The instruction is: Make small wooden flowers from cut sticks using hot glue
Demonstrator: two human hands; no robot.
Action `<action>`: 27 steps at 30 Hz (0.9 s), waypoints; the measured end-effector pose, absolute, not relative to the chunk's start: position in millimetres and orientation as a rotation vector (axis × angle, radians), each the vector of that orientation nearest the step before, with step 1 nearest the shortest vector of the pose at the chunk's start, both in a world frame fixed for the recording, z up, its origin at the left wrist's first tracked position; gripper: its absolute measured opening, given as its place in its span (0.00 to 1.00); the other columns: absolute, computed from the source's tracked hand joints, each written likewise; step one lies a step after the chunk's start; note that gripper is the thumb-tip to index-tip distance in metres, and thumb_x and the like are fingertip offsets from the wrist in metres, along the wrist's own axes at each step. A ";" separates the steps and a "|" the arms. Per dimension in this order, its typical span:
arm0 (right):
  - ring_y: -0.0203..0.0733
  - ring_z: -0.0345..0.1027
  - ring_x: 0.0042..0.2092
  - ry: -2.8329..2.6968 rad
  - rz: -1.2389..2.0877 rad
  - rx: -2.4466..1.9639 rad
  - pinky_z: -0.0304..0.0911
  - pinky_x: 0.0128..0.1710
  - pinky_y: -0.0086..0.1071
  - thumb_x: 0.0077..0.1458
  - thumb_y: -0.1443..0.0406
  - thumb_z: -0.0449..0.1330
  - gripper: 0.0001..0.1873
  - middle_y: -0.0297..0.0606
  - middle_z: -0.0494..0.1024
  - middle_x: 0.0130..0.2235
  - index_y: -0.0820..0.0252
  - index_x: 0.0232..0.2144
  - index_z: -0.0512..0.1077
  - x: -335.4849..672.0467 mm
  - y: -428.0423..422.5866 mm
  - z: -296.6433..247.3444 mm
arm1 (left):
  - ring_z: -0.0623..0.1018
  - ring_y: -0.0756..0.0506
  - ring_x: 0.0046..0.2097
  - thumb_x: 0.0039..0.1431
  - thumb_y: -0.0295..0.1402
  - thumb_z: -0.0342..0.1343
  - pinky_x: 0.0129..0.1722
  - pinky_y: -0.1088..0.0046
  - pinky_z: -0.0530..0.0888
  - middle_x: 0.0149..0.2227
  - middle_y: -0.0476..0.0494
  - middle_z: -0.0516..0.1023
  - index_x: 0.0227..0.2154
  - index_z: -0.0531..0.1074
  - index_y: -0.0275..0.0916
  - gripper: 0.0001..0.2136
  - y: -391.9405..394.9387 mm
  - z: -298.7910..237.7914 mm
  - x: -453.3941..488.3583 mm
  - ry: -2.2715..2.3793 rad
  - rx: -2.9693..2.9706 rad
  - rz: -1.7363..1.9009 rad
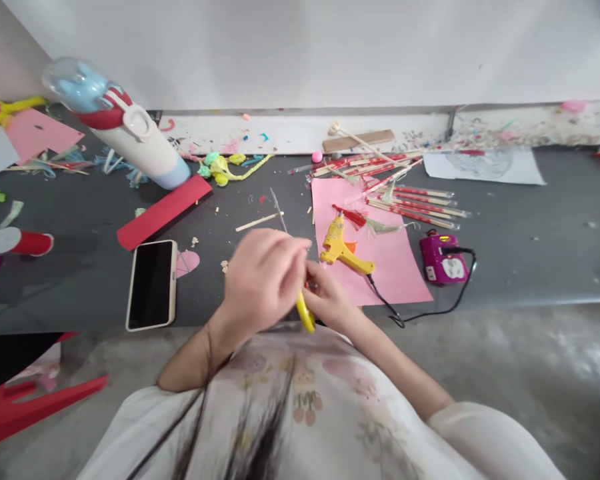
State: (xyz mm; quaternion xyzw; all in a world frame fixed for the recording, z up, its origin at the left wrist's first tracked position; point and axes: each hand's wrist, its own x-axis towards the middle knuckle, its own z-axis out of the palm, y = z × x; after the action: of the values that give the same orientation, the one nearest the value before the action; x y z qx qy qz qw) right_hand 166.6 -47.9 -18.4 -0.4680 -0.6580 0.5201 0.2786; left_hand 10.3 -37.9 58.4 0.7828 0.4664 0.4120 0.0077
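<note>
My left hand (263,280) is raised over the near edge of the grey table (530,247), fingers curled together; it is blurred and what it pinches is hidden. A thin metal rod or wire (279,209) sticks up and away behind it. My right hand (330,300) is closed just right of it, holding yellow-handled scissors (306,315) whose handle hangs below the fingers. The two hands touch. A yellow glue gun (343,248) lies just beyond my right hand on a pink paper sheet (375,247).
A smartphone (151,284) lies left of my hands, a red card strip (164,211) beyond it. A white bottle with a blue lid (120,127) lies tipped at the back left. Red-wrapped sticks (410,197) and a magenta power adapter (443,260) sit to the right.
</note>
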 end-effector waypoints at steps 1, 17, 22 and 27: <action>0.42 0.71 0.42 -1.751 1.388 -1.289 0.71 0.41 0.41 0.60 0.60 0.58 0.19 0.42 0.74 0.43 0.62 0.51 0.67 170.1 -49.1 -18.2 | 0.75 0.45 0.41 0.60 0.25 0.53 0.45 0.66 0.71 0.36 0.42 0.78 0.40 0.73 0.39 0.08 -36.1 56.5 3.8 1.622 2.417 1.333; 0.49 0.69 0.44 -2.094 0.980 -1.411 0.67 0.43 0.43 0.53 0.60 0.62 0.20 0.44 0.74 0.43 0.56 0.48 0.64 218.2 -52.2 24.5 | 0.78 0.48 0.34 0.60 0.26 0.55 0.36 0.71 0.73 0.31 0.47 0.80 0.31 0.74 0.40 0.05 -32.4 29.3 -11.6 1.648 2.432 1.307; 0.52 0.68 0.50 -2.148 0.989 -1.328 0.66 0.47 0.44 0.49 0.54 0.66 0.31 0.47 0.71 0.48 0.56 0.52 0.61 225.0 -53.1 27.2 | 0.79 0.49 0.35 0.58 0.24 0.57 0.36 0.74 0.74 0.31 0.47 0.80 0.29 0.74 0.38 0.05 -35.7 32.4 -9.3 1.481 2.360 1.325; 0.55 0.66 0.52 -2.190 0.984 -1.281 0.65 0.50 0.47 0.47 0.50 0.68 0.38 0.50 0.69 0.51 0.57 0.55 0.59 225.5 -55.0 31.5 | 0.79 0.50 0.35 0.58 0.26 0.57 0.37 0.75 0.75 0.32 0.48 0.81 0.30 0.75 0.39 0.04 -40.3 35.3 -7.4 1.457 2.308 1.296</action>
State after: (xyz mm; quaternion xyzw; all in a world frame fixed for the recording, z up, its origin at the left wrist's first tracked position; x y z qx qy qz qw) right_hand 225.5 -55.0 31.5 -0.4602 -0.7871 0.3537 0.2085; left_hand -7.4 -40.3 35.3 0.7626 0.4812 0.4282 0.0599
